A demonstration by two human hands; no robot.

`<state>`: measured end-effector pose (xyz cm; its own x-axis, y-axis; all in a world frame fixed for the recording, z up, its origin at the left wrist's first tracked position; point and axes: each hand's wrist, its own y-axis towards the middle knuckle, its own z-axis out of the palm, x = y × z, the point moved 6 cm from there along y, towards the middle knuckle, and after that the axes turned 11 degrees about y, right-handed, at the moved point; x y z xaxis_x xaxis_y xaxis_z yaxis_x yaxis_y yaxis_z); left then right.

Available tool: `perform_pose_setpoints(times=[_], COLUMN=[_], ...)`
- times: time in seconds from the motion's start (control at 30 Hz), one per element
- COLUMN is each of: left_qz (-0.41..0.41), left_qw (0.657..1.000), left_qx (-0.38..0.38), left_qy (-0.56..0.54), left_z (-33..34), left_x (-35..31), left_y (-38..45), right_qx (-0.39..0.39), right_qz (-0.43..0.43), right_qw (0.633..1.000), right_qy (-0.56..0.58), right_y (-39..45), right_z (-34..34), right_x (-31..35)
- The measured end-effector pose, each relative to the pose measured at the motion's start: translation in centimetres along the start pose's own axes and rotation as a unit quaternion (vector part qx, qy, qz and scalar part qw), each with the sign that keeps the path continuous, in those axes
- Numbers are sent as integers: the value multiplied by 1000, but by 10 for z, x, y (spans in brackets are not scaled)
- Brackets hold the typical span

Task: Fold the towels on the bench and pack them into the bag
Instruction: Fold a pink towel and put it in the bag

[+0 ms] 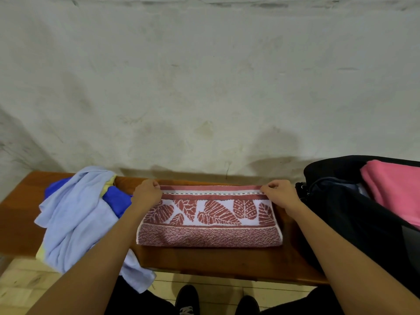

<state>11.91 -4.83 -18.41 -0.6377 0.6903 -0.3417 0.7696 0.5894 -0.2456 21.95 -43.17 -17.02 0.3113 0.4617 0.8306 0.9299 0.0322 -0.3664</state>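
From the head camera, the wooden bench (216, 264) runs across the lower part of the view; at its middle lies the red leaf-patterned towel (209, 219), already doubled into a long band, its rounded fold toward six o'clock and its striped hem at twelve o'clock against the wall side; the left hand (147, 195) pinches the far corner at about ten o'clock of the towel, fingers curled onto the hem; the right hand (280, 195) pinches the opposite far corner at about two o'clock, fingers likewise curled on the cloth. At nine o'clock sits an unfolded heap: a pale blue towel (75, 219) draped over a deep blue cloth (118, 201), with a yellow edge showing beneath, one corner hanging off the bench front. At three o'clock the black bag (341, 212) gapes open, touching the bench end, with a pink towel (395, 192) already inside.

The step in hand looks like squaring the edges of a lengthwise fold. The next move probably calls for halving the band end to end, keeping the corners matched, so the bundle fits the bag mouth beside the pink one; the heap awaits afterward.
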Motion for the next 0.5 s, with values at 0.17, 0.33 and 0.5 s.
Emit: perform_pose_setpoints(times=[0.17,0.33,0.5], left_qz=[-2,-8,-7], left_qw=[993,982,981], left_qx=[-19,-29,-38], left_qy=[-120,-185,-189], left_z=[-8,-13,-21], left_x=[8,13,17], left_y=[-5,-13,-16], right_qx=[19,21,9], right_qz=[12,0,-17], right_qw=[998,996,995], right_qy=[52,82,98], right_y=[-2,-11,-23], right_z=[1,-3,-10], right_x=[-1,1,9])
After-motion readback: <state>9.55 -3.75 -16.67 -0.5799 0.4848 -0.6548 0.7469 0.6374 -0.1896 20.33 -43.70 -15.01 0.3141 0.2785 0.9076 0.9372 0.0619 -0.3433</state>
